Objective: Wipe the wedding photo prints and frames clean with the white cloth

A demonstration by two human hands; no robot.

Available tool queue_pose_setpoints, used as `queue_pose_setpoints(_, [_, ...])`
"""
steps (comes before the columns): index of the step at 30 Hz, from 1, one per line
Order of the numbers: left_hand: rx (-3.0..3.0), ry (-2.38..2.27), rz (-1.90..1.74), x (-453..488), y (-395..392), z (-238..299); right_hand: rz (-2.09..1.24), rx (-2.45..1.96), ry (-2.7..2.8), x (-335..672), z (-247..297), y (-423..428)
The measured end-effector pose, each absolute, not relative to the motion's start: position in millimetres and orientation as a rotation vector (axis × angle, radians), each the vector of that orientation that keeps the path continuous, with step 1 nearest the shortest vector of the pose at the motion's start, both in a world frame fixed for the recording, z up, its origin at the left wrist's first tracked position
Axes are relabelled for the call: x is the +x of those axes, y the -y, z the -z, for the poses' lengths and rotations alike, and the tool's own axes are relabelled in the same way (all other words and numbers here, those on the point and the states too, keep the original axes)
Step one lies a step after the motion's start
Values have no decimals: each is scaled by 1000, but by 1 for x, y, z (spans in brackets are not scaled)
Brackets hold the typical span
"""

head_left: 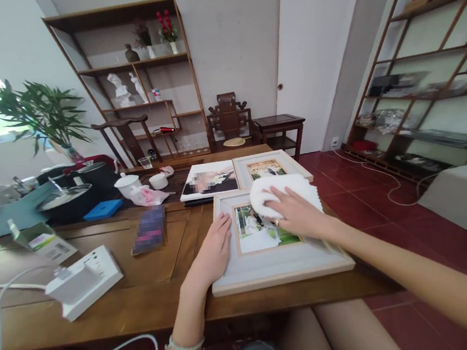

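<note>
A picture frame (282, 275) with a wide pale border and a couple's photo lies flat near the table's front edge. Along its left side rests my left hand (218, 248), fingers stretched out and touching the frame, not wrapped round it. My right hand (294, 211) presses a folded white cloth (277, 186) onto the frame's upper right part. Cloth and hand cover that corner and some of the photo. Just behind lie a second picture frame (246, 165) and a photo panel (231, 185) side by side.
On the wooden table (159, 304) to the left are a white power strip (97, 280) with a cord, a small open box (49, 243), a blue block (102, 210), a lidded pan (68, 200) and white cups (127, 184). Shelves (136, 65) and a chair (230, 122) stand behind.
</note>
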State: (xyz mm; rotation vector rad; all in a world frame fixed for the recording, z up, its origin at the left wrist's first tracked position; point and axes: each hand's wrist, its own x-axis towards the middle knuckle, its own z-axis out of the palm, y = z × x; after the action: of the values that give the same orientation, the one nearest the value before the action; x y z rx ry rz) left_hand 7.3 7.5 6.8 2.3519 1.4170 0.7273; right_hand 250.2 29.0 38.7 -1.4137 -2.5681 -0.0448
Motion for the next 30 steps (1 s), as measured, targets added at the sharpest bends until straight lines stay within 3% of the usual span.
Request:
queue_pose_setpoints(7, [2346,-1417,-726,7,-7,-8,30,-1404,2614,247,-44,-63])
queue_pose_setpoints(20, [2353,-1427,-711,8,-8,-6,-474,-1020,2851,237,-76,82])
queue_pose_setpoints(24, [2365,-1412,-736,8,-8,-5,-459,-1100,2776,230,-63,76])
queue_pose_setpoints(30, [2361,-1409,-742,7,-7,-7,-132,-1272,2631,234,-41,2])
